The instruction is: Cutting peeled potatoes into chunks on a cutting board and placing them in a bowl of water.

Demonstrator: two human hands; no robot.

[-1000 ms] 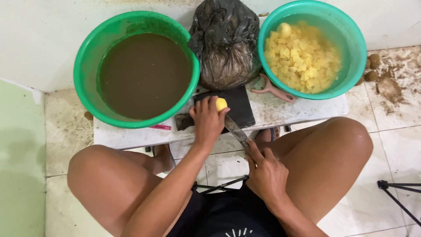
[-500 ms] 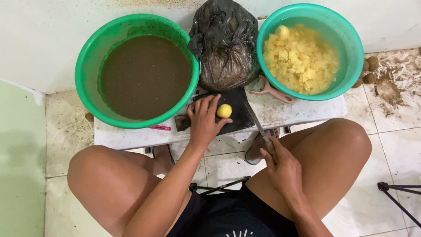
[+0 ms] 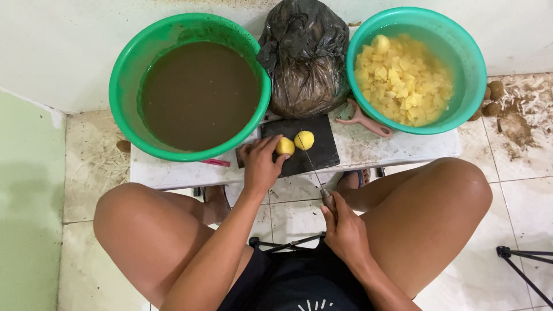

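The left hand reaches forward, fingertips pinching one peeled yellow potato half on the small black cutting board. The right hand grips a thin-bladed knife, its tip between that half and the other peeled yellow potato half, on the white tabletop.

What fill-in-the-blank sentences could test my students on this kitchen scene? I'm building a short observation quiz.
1. The left hand steadies one potato half on the dark ____.
2. The right hand grips a ____ whose blade lies between the two halves.
3. The bowl of brown water and the bowl of cut potato pieces are both ____ in colour.
4. A pink ____ lies on the white table beside the right bowl.

Missing words: cutting board; knife; green; peeler
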